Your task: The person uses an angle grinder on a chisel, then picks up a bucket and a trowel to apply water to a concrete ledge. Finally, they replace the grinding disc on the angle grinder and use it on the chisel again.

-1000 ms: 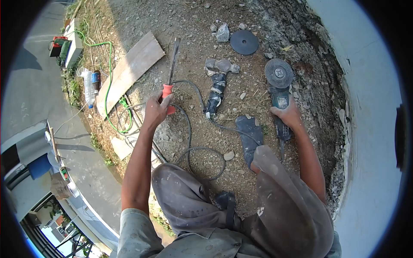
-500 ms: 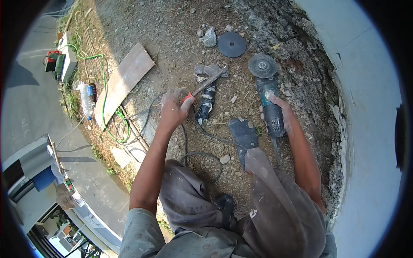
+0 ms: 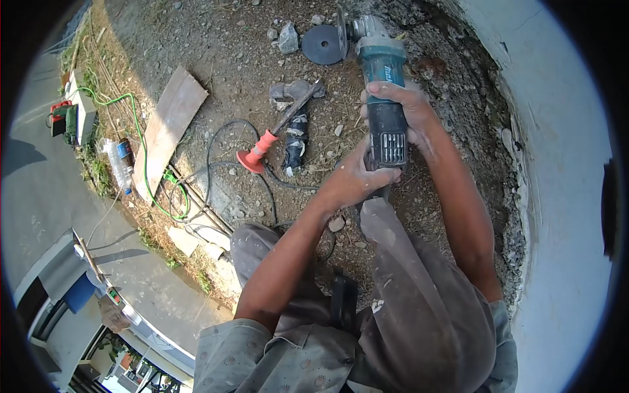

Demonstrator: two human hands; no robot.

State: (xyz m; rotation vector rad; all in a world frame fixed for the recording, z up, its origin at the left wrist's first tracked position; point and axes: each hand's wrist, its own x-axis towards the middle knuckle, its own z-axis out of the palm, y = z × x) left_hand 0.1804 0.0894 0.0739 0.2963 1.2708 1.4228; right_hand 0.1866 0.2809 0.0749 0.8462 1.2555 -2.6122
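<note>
A teal and black angle grinder is held up in both hands, its disc edge-on at the top. My right hand wraps round the middle of its body. Fingers and thumb of my left hand close round its rear end near the cord. On the ground to the left lies a chisel with a red handle guard, touching nothing of my hands. A dark tape-wrapped object is beside it. The flat dark disc rests on the soil behind the grinder's disc.
A wooden board, a green cable, a plastic bottle and a red and green tool lie at the left. Stones sit near the flat disc. A pale wall runs along the right.
My left hand has let go of the red-handled chisel and moved right onto the grinder's rear. The grinder has been lifted and turned, its disc now edge-on.
</note>
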